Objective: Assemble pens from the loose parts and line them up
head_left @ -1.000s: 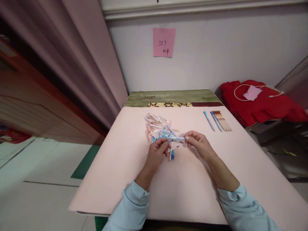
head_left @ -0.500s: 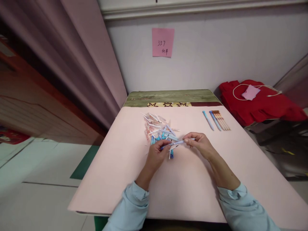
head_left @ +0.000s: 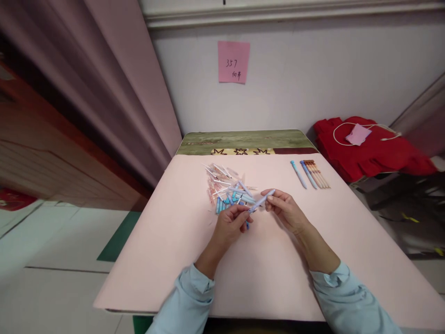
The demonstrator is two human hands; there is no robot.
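Observation:
Between my two hands a pale blue-violet pen (head_left: 259, 202) slants up to the right. My left hand (head_left: 232, 221) is closed on its lower end, which the fingers partly hide. At the upper end, the thumb and fingers of my right hand (head_left: 283, 208) pinch the barrel. Just beyond my left hand lies a loose pile of pen parts (head_left: 225, 185): white refills with dark tips, clear pinkish tubes, and blue and turquoise barrels. A small dark blue piece (head_left: 247, 225) shows beside my left fingers.
At the table's far right a turquoise pen (head_left: 299, 174), a blue pen (head_left: 308, 174) and several brown-topped pens (head_left: 319, 174) lie in a row. A pale pink cover (head_left: 167, 260) spreads over the table. Right of it, red cloth (head_left: 375, 157) carries a white cable. A pink note (head_left: 233, 62) hangs on the wall.
The pen between my hands has tilted, its right end now higher. My right hand has shifted slightly left and up. The view has turned a little.

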